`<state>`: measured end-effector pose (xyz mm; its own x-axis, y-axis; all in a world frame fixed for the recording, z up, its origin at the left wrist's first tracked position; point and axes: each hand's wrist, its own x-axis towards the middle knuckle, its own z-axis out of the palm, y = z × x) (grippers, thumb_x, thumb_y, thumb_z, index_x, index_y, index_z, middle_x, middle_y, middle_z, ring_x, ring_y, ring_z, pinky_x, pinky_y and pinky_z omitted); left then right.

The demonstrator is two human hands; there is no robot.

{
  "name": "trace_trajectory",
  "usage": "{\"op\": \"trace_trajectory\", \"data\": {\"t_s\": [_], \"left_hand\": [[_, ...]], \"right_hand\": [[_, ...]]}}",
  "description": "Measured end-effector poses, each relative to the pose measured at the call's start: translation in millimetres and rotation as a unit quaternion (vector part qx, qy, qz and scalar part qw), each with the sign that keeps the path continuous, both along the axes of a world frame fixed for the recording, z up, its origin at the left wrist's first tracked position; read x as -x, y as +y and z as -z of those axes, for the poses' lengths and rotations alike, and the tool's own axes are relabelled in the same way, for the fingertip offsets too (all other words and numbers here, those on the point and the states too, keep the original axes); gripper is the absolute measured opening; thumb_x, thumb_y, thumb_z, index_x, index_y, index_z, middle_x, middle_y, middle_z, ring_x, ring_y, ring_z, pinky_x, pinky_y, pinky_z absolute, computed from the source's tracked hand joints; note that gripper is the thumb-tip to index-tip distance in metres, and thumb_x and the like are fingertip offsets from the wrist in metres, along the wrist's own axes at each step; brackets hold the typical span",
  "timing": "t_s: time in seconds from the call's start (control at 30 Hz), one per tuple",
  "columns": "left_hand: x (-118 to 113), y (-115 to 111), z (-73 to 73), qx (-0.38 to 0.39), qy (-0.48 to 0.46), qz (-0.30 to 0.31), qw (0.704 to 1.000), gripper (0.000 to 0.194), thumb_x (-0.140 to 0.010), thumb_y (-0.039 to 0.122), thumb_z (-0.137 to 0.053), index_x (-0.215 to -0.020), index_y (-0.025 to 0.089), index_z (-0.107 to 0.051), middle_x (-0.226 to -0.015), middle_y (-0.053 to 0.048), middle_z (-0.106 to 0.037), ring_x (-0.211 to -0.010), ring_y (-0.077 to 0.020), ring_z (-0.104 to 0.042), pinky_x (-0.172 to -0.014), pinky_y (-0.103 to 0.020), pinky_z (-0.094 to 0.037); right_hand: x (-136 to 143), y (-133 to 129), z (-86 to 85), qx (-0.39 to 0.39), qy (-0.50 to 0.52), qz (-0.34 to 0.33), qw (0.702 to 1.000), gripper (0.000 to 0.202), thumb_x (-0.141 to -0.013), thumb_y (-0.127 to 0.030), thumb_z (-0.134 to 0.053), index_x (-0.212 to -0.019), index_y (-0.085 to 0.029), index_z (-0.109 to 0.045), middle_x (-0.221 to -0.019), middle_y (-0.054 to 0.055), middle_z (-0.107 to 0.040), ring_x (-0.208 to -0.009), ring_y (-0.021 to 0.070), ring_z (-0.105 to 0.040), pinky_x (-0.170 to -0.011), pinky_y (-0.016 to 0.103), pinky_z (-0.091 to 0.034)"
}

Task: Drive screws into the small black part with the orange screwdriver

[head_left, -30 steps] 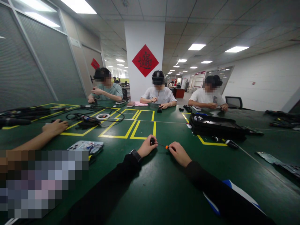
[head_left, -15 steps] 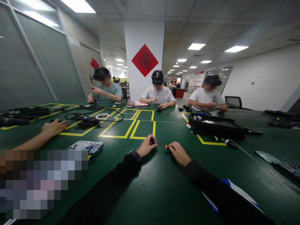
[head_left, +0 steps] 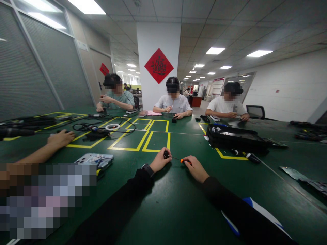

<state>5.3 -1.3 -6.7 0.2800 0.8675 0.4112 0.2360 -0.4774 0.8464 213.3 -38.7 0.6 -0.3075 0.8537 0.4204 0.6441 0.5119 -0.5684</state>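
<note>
in the left hand sits a black part.

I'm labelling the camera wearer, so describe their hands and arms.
Left hand and right hand are gloveless. Left sleeve and right sleeve are long and near-black. A dark watch or band circles the left wrist; none shows on the right.

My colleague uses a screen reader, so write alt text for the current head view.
A person's left hand holds a small black part while the right hand points an orange-marked screwdriver-like tool at it over a green table. Three people in headgear sit opposite.
</note>
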Motion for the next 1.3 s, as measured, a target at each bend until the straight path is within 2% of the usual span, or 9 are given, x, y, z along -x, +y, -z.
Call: {"op": "trace_trajectory", "data": {"t_s": [0.17,0.47,0.6,0.7,1.0,1.17,1.3], "left_hand": [[-0.3,-0.6,-0.5,-0.003,-0.003,0.006,1.000,0.019,-0.068,0.015,-0.053,-0.084,0.017,-0.044,-0.078,0.001,-0.054,-0.074,-0.0100,-0.052,-0.074,-0.026,-0.041],[-0.7,-1.4,-1.2,0.007,-0.009,0.009,1.000,0.020,-0.067,0.016,-0.054,-0.085,0.017,-0.044,-0.078,0.001,-0.054,-0.074,-0.0107,-0.053,-0.074,-0.028,-0.042],[-0.2,-0.4,0.5,0.001,-0.017,0.014,1.000,0.020,-0.067,0.017,-0.054,-0.085,0.017,-0.045,-0.079,0.001,-0.054,-0.074,-0.0109,-0.053,-0.075,-0.028,-0.041],[0.0,0.6,1.8,0.005,-0.019,0.017,1.000,0.021,-0.067,0.017,-0.055,-0.085,0.017,-0.045,-0.079,0.000,-0.055,-0.075,-0.0112,-0.053,-0.075,-0.029,-0.042],[-1.8,-3.2,-2.9,0.014,-0.011,0.009,1.000,0.020,-0.067,0.015,-0.054,-0.084,0.017,-0.045,-0.078,0.001,-0.054,-0.074,-0.0105,-0.053,-0.075,-0.028,-0.042],[-1.5,-2.3,-2.5,0.014,-0.006,0.004,1.000,0.020,-0.067,0.015,-0.054,-0.084,0.017,-0.045,-0.078,0.001,-0.054,-0.074,-0.0103,-0.052,-0.076,-0.028,-0.042],[-0.5,0.3,0.7,0.009,-0.015,0.013,1.000,0.021,-0.067,0.015,-0.054,-0.085,0.017,-0.044,-0.079,0.001,-0.054,-0.074,-0.0102,-0.052,-0.075,-0.027,-0.042]], "right_hand": [[-1.2,2.7,2.3,-0.009,-0.012,-0.006,1.000,0.021,-0.082,-0.019,-0.038,-0.086,-0.017,-0.059,-0.084,0.005,-0.056,-0.084,0.0152,-0.048,-0.079,0.030,-0.037],[-1.1,-1.4,0.1,-0.009,0.019,-0.003,1.000,0.016,-0.073,-0.018,-0.051,-0.088,-0.017,-0.055,-0.086,0.003,-0.055,-0.083,0.0150,-0.049,-0.077,0.029,-0.039],[-0.7,-1.0,0.2,0.007,0.024,0.005,1.000,0.018,-0.078,-0.021,-0.045,-0.092,-0.017,-0.056,-0.089,0.005,-0.056,-0.085,0.0149,-0.050,-0.079,0.030,-0.039],[-0.8,-0.4,0.4,0.001,0.008,0.008,1.000,0.020,-0.081,-0.021,-0.039,-0.086,-0.016,-0.059,-0.085,0.005,-0.056,-0.084,0.0154,-0.050,-0.079,0.030,-0.038],[-0.7,-1.3,1.7,-0.011,0.018,0.004,1.000,0.015,-0.073,-0.019,-0.052,-0.087,-0.017,-0.055,-0.085,0.003,-0.055,-0.081,0.0148,-0.050,-0.075,0.029,-0.040],[-0.8,0.7,1.9,0.005,0.023,0.016,1.000,0.016,-0.078,-0.020,-0.045,-0.088,-0.016,-0.057,-0.087,0.005,-0.056,-0.083,0.0150,-0.050,-0.078,0.030,-0.039],[-1.0,1.1,1.4,-0.020,-0.002,0.005,1.000,0.016,-0.079,-0.020,-0.043,-0.082,-0.017,-0.058,-0.083,0.005,-0.056,-0.083,0.0157,-0.049,-0.078,0.030,-0.038]]}}
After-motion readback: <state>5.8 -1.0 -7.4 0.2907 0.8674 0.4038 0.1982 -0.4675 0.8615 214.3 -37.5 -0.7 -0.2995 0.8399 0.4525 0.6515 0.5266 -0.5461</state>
